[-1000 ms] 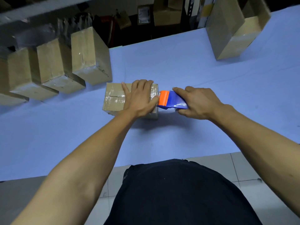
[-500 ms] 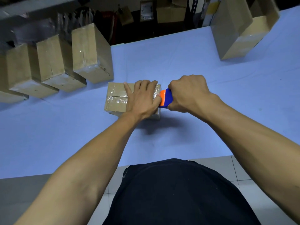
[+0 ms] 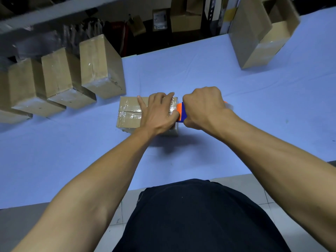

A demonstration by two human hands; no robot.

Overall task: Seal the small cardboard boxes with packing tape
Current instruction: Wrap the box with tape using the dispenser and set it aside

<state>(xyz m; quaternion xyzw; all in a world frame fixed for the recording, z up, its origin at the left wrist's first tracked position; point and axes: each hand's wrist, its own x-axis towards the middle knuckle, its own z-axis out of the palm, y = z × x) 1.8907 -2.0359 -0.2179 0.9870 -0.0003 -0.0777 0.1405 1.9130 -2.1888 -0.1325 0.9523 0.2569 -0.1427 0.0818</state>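
1. Small cardboard box (image 3: 130, 113) sits on the blue-covered desk (image 3: 236, 110), right in the middle of the head view, its top seam already shining with clear tape.
2. Left hand (image 3: 157, 113) lies flat on the right half of that box, fingers straight and spread a little, pressing the top down; the thumb reaches toward the box's right edge.
3. Right hand (image 3: 203, 106) is just beside the box on its right, and its grip is a closed fist curled round the tape dispenser (image 3: 181, 112), knuckles up.
4. Only a sliver of the dispenser shows: an orange front edge touching the box's right end, a blue body behind it, and a bit of clear tape roll peeking out past the far side of the fist.
5. Left thumb and the orange edge meet at the box's corner, touching or very nearly so.
6. Off to the left, a row of taped boxes (image 3: 101, 66) stands close together along the desk's edge, well apart from the one in hand.
7. Far right corner, a larger open carton (image 3: 254, 37) stands tilted on the desk.
8. Bottom of the view: a dark shirt (image 3: 196, 219) at the desk's near edge, tiled floor either side.
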